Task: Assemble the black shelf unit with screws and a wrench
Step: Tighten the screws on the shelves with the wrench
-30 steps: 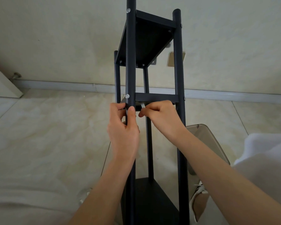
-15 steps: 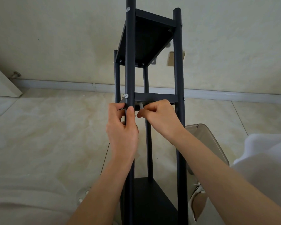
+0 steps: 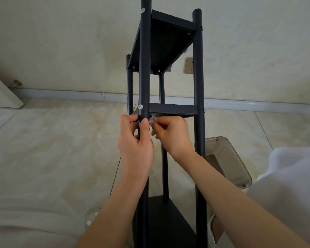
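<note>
The black shelf unit (image 3: 170,42) is stood upright on the floor, its round posts joined by flat shelves with silver screws (image 3: 141,107). A small grey wrench (image 3: 152,117) is held just under the middle shelf.

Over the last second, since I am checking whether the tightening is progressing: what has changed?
Very little. The right hand turned the small silver wrench slightly under the middle shelf, its tip shifting left. The left hand kept its grip on the front post; the shelf unit stayed put.
</note>
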